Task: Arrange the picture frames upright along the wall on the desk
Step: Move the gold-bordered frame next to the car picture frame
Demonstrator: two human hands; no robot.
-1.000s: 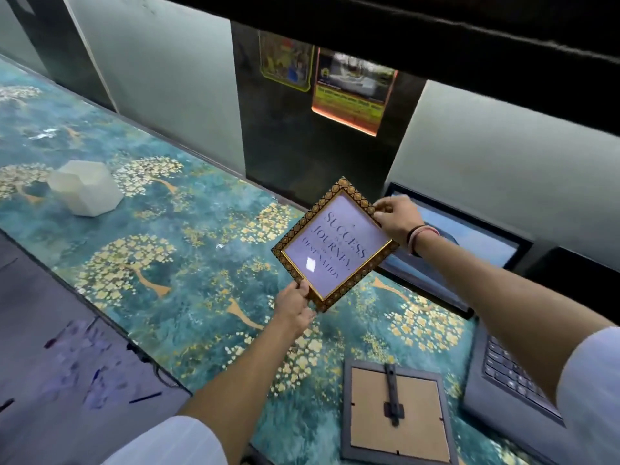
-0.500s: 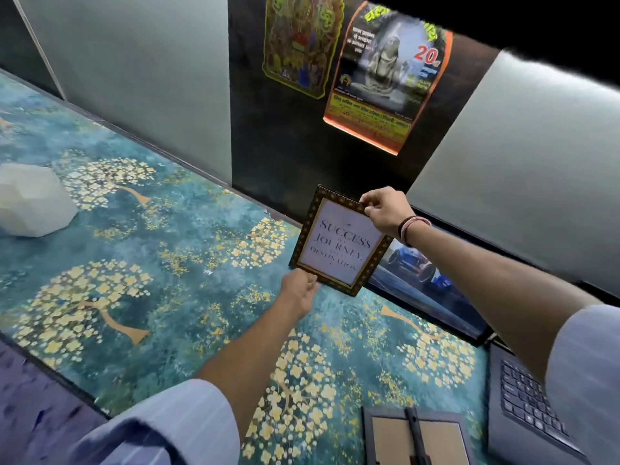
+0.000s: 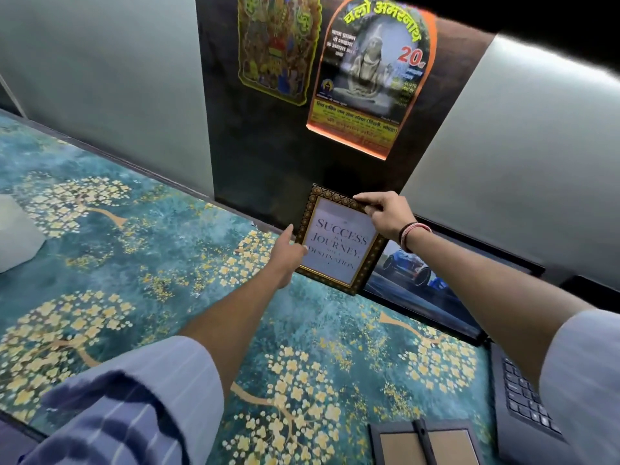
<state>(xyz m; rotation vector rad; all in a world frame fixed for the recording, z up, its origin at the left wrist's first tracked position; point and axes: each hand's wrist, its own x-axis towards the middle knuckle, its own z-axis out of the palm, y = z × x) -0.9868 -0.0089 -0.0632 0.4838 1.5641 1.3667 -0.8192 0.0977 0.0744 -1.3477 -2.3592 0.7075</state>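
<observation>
A gold-patterned picture frame (image 3: 340, 243) with the words "Success is a journey" stands nearly upright at the back of the desk, against the dark wall panel (image 3: 268, 156). My right hand (image 3: 385, 214) pinches its top right corner. My left hand (image 3: 288, 251) grips its left edge near the bottom. A second frame (image 3: 426, 443) lies face down on the desk at the near right, its grey back and stand showing, partly cut off by the picture's edge.
The desk (image 3: 167, 263) is covered in a teal mat with golden trees. An open laptop (image 3: 523, 387) sits at the right, its screen (image 3: 422, 293) just right of the held frame. A white faceted object (image 3: 16, 236) rests at the far left. Two posters hang on the wall.
Both hands have carried the gold frame away from me to the wall and turned it from tilted to nearly upright, its bottom edge now down at the desk.
</observation>
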